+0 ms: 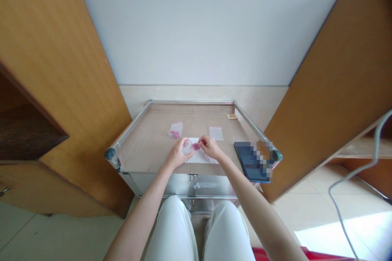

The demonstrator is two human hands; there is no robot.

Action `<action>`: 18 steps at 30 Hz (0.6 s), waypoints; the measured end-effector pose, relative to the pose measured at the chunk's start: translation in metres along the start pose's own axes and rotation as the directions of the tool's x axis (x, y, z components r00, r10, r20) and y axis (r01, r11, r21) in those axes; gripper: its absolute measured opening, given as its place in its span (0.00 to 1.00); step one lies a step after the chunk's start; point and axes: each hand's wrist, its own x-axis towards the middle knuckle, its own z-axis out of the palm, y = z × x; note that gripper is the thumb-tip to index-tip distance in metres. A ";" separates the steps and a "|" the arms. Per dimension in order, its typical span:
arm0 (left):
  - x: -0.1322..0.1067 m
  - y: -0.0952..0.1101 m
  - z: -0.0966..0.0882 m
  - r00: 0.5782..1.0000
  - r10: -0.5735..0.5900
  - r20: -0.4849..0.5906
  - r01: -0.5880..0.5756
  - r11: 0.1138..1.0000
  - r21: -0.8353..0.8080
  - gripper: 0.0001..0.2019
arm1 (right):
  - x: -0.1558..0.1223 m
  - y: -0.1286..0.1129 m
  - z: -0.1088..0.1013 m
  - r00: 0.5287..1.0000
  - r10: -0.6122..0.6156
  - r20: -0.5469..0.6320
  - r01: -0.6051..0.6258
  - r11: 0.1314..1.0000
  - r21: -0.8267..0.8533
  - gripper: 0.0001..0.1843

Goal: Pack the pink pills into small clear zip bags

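My left hand (178, 153) and my right hand (210, 147) meet over a white sheet (203, 156) near the front of a metal-framed table (131, 127) lined with cardboard. Both hands are closed in a pinch around a small cluster of pink beads (196, 146) held between them. The fingertips hide how the beads are joined. A small clear bag with more pink beads (175, 130) lies just beyond my left hand. An empty-looking clear bag (216, 133) lies beyond my right hand.
A dark phone or tablet (251, 162) rests at the table's front right corner. A small tan tag (232, 116) sits at the back right. Wooden cabinet panels (333, 89) stand on both sides. A grey cable (352, 179) hangs at right. My knees in white trousers (199, 228) are below.
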 end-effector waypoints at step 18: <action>0.000 0.001 -0.002 1.000 -0.003 0.005 0.003 1.000 -0.011 0.21 | 0.007 0.009 0.001 0.991 0.082 -0.106 -0.086 0.996 -0.036 0.10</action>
